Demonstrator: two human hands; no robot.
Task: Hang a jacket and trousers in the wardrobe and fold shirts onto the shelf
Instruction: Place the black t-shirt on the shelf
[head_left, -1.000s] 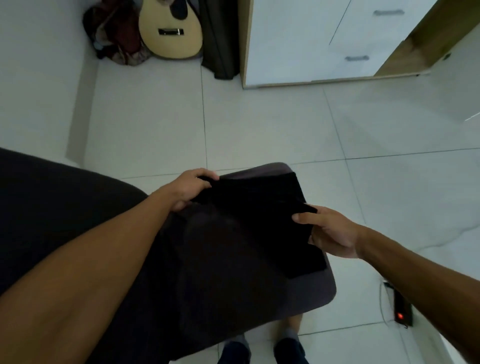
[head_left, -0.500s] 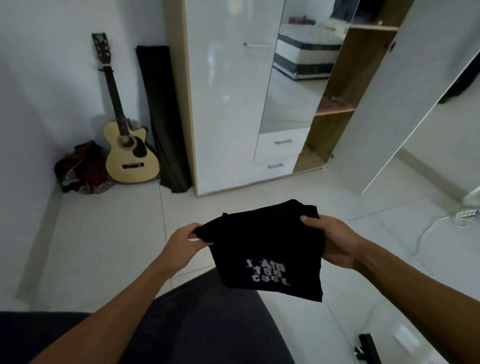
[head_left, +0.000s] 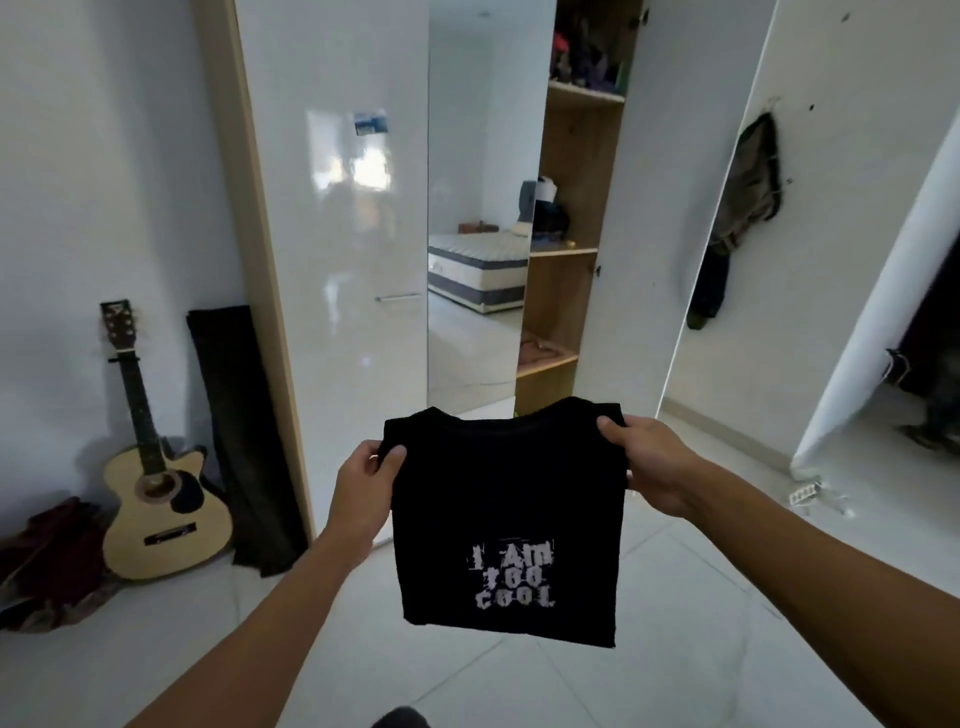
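A folded black shirt (head_left: 504, 499) with white lettering hangs in front of me, held up at chest height. My left hand (head_left: 366, 486) pinches its upper left corner and my right hand (head_left: 649, 462) grips its upper right corner. Straight ahead stands the white wardrobe (head_left: 332, 208) with a mirror panel and its right door (head_left: 670, 208) swung open. Inside are wooden shelves (head_left: 563, 252); dark clothes lie on the middle shelf and more items on the upper shelf.
A guitar (head_left: 156, 493) leans on the left wall beside a dark rolled mat (head_left: 244, 431) and a heap of dark red cloth (head_left: 47, 561). A jacket (head_left: 737, 208) hangs on the right wall. A power strip (head_left: 805, 493) lies on the white tiled floor.
I have lifted the shirt off the dark seat, and both hands now hold it up higher. My view has risen from the floor to the open wardrobe, which looks nearer.
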